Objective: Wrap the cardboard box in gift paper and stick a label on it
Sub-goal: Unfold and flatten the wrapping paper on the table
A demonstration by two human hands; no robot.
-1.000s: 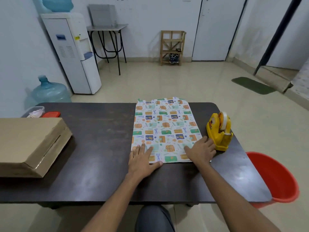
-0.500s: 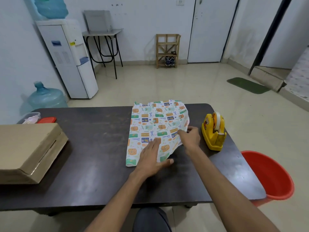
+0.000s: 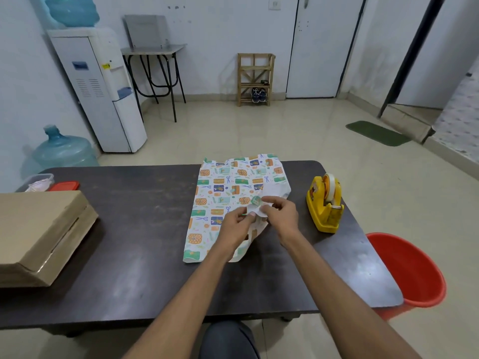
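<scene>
both hands pinch a raised corner of the white printed gift paper (image 3: pixel 220 182) on the dark brown tabletop (image 3: pixel 142 229).

the gift paper, patterned in orange, green and blue, lies near the middle of the tabletop, with its far edge at the tabletop's far rim. its near right part is lifted and folded over, showing the white underside. the left hand (image 3: pixel 234 226) and right hand (image 3: pixel 281 216) meet above that fold, fingers curled, each pinching the raised paper. the flat brown cardboard box (image 3: pixel 39 229) rests well apart at the left end. a yellow tape dispenser (image 3: pixel 325 203) stands near the paper's right side. a red plastic bucket (image 3: pixel 409 270) sits on the floor by the right end.
</scene>
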